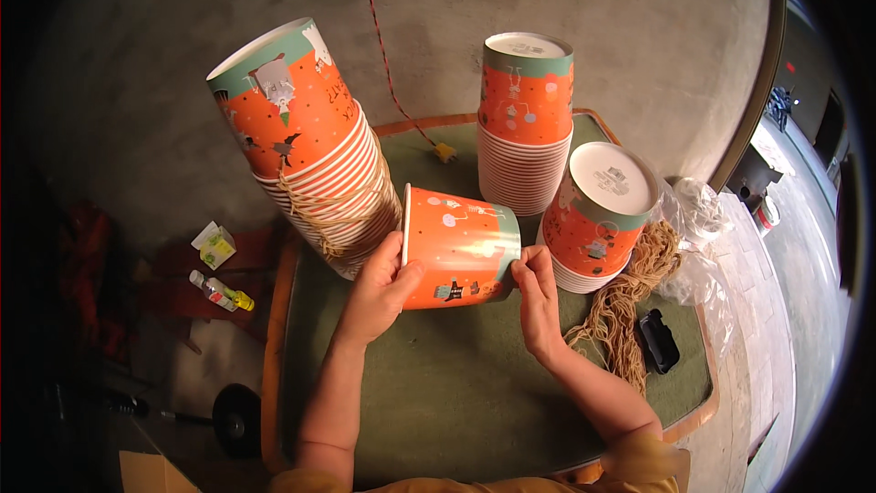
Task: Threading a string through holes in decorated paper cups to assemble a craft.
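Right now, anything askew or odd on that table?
Yes. The twine-bound cup stack at the left leans toward the table's left edge, while the other two stacks stand fairly upright. The left hand and right hand hold a single cup sideways. Loose twine lies tangled at the right.

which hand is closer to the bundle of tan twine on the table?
Right. The right hand, gripping the orange paper cup, sits just left of the tan twine bundle; the left hand is beyond the cup.

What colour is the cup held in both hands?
Orange with a teal band at its base and small cartoon prints; head view.
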Demonstrator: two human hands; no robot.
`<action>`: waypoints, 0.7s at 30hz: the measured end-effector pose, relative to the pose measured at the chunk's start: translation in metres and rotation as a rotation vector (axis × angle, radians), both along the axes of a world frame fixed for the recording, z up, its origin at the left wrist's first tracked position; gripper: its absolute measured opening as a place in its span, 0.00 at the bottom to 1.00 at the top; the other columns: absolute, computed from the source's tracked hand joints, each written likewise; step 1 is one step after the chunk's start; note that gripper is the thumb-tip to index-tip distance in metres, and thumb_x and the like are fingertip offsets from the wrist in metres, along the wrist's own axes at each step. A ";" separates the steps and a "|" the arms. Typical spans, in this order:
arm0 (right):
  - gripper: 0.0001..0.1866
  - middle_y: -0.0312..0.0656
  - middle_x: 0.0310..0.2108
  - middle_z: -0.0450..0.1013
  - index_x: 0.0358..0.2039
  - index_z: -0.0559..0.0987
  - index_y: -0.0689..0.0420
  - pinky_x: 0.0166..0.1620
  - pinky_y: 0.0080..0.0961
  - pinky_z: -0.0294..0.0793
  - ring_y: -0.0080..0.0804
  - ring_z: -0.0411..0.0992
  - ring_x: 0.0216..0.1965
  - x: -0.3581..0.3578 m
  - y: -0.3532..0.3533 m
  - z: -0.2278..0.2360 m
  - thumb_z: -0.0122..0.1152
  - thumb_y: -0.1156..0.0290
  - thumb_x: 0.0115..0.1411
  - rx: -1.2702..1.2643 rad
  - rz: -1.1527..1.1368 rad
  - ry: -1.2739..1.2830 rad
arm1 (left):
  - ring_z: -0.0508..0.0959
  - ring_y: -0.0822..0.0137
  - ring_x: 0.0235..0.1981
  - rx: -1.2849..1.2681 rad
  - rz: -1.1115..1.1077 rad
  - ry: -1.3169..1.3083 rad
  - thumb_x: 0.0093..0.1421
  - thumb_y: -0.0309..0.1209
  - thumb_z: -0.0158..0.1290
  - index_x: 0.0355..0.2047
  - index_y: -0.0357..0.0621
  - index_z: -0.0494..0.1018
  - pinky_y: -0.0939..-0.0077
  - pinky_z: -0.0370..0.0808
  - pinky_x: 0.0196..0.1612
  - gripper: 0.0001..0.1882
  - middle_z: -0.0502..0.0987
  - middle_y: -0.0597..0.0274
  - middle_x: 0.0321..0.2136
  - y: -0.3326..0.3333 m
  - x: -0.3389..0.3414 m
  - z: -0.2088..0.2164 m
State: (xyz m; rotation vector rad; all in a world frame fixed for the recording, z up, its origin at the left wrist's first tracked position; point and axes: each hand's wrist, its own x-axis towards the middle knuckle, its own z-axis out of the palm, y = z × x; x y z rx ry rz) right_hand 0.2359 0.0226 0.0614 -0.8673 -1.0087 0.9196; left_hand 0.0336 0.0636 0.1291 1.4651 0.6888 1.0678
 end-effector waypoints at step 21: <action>0.09 0.32 0.36 0.61 0.34 0.65 0.56 0.35 0.17 0.62 0.17 0.58 0.32 0.002 0.007 -0.003 0.56 0.69 0.65 -0.071 -0.177 -0.200 | 0.65 0.84 0.35 0.027 0.142 0.003 0.65 0.25 0.45 0.46 0.36 0.69 0.86 0.66 0.42 0.10 0.70 0.73 0.34 0.011 -0.002 -0.014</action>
